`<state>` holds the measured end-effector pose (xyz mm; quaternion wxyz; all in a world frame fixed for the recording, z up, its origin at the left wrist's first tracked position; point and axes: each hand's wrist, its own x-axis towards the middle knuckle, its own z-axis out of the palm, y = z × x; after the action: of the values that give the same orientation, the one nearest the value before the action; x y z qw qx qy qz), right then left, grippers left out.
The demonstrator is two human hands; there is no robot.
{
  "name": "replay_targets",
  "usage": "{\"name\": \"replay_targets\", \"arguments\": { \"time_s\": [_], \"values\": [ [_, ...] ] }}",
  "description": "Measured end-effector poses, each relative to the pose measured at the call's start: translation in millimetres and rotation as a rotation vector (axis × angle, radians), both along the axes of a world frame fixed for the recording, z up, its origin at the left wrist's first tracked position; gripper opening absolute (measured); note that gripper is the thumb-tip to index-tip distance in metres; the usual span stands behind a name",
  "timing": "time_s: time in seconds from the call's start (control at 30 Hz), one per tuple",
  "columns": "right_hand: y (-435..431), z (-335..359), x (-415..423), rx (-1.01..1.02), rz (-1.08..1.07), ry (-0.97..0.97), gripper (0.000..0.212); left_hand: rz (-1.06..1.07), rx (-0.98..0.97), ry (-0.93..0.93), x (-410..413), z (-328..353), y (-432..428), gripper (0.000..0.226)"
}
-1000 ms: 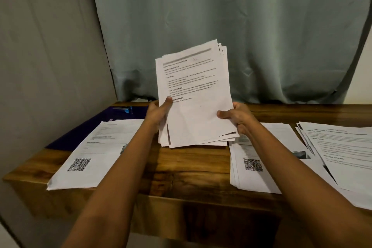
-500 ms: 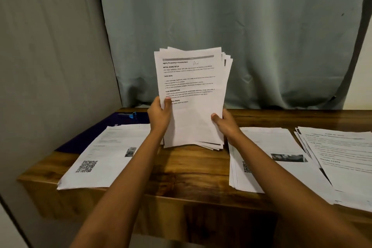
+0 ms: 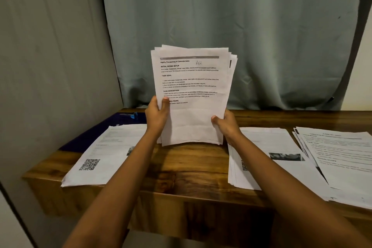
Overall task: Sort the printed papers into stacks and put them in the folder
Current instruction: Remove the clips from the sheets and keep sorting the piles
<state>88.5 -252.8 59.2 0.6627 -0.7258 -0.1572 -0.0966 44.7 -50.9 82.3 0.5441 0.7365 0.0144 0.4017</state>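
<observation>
- The held stack of printed papers (image 3: 191, 94) stands upright over the middle of the tabletop (image 3: 191, 169). The thin white sheets are slightly creased, and their top corners are fanned unevenly. The front page carries black text blocks, a grey header bar and a handwritten mark.
- Whether its lower edge touches the wood, I cannot tell.
- The left hand (image 3: 157, 117) grips the stack's left edge, fingers curled behind and thumb pressed on the front sheet.
- The right hand (image 3: 227, 125) clasps the lower right edge the same way.
- To the left, a flat pile with a QR code (image 3: 106, 153) partly lies over a dark purple folder (image 3: 96, 133).
- To the right lie a thicker QR-code pile (image 3: 267, 159) and a loosely fanned text pile (image 3: 338, 159), which overlaps it.
- The tabletop is glossy brown wood with strong grain.
- A grey-green curtain (image 3: 221, 26) hangs in soft folds behind.
</observation>
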Motion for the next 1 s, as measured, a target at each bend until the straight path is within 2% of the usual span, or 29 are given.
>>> {"name": "replay_targets", "arguments": {
  "time_s": [0.07,0.23,0.47,0.57,0.67,0.83,1.0],
  "values": [
    [-2.0,-4.2,-1.7,0.001,0.037,-0.001,0.041,-0.024,-0.009,0.031,-4.0,-1.7,2.5,0.045],
    [-4.6,11.1,-6.1,0.184,0.107,-0.039,0.034,-0.092,0.034,-0.016,-10.6,18.9,8.6,0.039],
    [6.9,26.2,-2.3,0.013,-0.032,-0.159,0.025,-0.059,0.003,-0.067,-9.5,35.3,3.5,0.025],
    [5.8,41.9,-8.2,-0.020,-0.075,-0.235,0.027,-0.033,-0.082,-0.106,-12.2,49.2,1.5,0.019],
    [4.8,48.0,-13.6,-0.038,-0.101,-0.285,0.029,-0.040,-0.146,-0.090,-12.9,56.6,3.3,0.022],
    [4.9,20.0,-20.6,0.018,-0.059,-0.266,0.027,-0.117,-0.161,-0.074,-27.9,33.7,-1.6,0.041],
    [4.1,-0.7,-28.0,0.056,-0.022,-0.249,0.034,-0.158,-0.142,-0.056,-39.2,2.8,-5.0,0.039]
  ]
}}
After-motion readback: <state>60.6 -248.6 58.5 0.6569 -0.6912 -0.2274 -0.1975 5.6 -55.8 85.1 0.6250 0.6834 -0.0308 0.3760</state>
